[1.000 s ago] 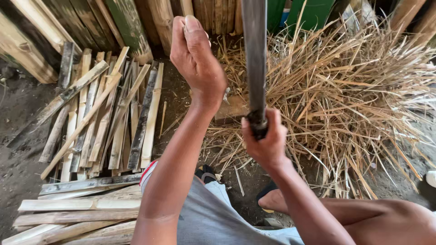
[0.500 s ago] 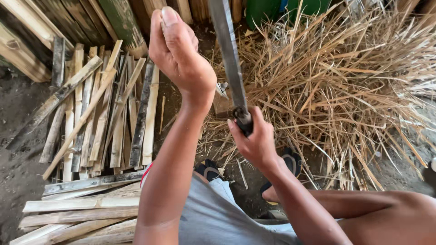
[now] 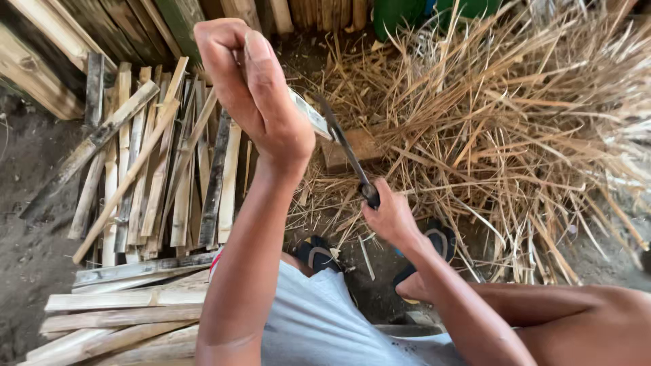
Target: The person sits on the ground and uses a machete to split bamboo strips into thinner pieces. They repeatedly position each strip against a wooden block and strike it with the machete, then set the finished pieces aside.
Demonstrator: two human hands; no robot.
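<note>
packages: none seen | labels: none seen | signs: none seen | screens: none seen

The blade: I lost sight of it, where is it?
Head view, centre: the blade slants up from the right hand, meeting the bamboo strip under the left hand.

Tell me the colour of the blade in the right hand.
Dark grey, almost black; the blade shows best in the head view.
</note>
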